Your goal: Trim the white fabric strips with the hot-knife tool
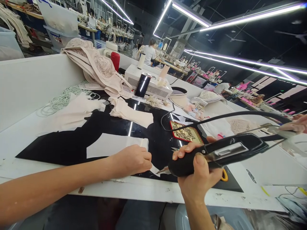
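Note:
My left hand (pixel 135 161) is closed in a pinch at the right end of a white fabric piece (pixel 103 147) that lies flat on the black board. A narrow pale strip (pixel 154 169) sticks out from under its fingertips. My right hand (pixel 200 179) wraps round a thick black corded hand tool (pixel 223 152) with a metal plate on its side. The tool's pointed metal tip (pixel 164 171) aims left and meets the strip's end; whether it presses on the strip I cannot tell.
Cream fabric pieces (pixel 133 114) lie stacked behind. A red-rimmed tray (pixel 173 133) of small metal parts sits near the cord (pixel 203 122). Yellow scissor-like handles (pixel 224 175) show beside my right wrist. A grey vented box (pixel 153 89), black cylinder (pixel 143 85) and bra pieces (pixel 96 65) stand at the back.

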`<state>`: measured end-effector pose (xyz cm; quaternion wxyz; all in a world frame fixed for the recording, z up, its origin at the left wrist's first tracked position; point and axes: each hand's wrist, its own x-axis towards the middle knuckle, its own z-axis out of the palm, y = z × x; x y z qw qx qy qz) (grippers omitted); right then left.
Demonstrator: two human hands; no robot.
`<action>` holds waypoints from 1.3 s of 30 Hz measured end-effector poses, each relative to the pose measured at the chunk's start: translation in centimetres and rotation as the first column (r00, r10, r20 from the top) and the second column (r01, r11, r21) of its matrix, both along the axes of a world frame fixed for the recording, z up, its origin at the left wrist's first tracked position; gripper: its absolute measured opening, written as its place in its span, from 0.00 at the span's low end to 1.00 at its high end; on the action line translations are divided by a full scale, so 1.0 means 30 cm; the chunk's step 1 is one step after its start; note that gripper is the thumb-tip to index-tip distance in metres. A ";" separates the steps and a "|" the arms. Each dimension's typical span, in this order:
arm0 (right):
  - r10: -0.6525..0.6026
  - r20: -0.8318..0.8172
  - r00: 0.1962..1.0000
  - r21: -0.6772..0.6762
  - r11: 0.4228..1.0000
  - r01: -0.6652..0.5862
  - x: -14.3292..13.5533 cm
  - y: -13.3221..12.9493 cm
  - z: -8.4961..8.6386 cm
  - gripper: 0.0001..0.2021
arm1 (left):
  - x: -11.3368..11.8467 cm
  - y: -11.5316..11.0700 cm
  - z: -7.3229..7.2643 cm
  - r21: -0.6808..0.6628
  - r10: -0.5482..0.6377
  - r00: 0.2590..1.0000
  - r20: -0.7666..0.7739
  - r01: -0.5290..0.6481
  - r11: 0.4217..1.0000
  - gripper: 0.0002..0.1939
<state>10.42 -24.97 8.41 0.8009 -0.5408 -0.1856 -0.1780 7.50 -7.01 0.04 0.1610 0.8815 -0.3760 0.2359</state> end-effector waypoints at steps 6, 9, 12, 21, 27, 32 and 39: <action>-0.021 -0.017 1.000 -0.030 0.999 0.021 -0.003 0.008 -0.001 0.19 | 0.005 0.005 0.010 -0.019 -0.031 0.997 -0.068 0.029 0.999 0.12; -0.015 0.012 1.000 -0.029 0.999 0.016 0.005 0.003 0.000 0.18 | 0.016 0.028 0.037 -0.128 -0.053 0.984 -0.172 0.031 0.991 0.07; -0.028 0.039 0.999 -0.049 0.998 0.030 0.034 -0.019 -0.008 0.18 | 0.032 0.068 0.059 -0.185 -0.030 0.965 -0.260 -0.019 0.983 0.08; -0.123 0.057 0.991 -0.050 0.991 0.126 0.169 -0.069 -0.028 0.14 | 0.024 0.091 0.068 -0.016 0.160 0.926 -0.342 -0.177 0.984 0.09; -0.047 0.087 0.995 -0.048 0.998 0.051 0.162 -0.033 -0.026 0.14 | -0.046 0.059 0.157 0.053 0.276 0.786 -0.553 -0.297 0.953 0.09; 0.001 0.053 0.999 0.004 1.000 -0.001 0.161 0.011 -0.021 0.16 | -0.003 0.072 0.223 0.190 0.330 0.832 -0.446 -0.272 0.943 0.02; -0.014 0.020 1.000 0.016 1.000 0.014 0.165 0.046 -0.016 0.16 | 0.145 0.054 0.187 -0.012 -0.077 0.841 -0.536 0.083 0.996 0.20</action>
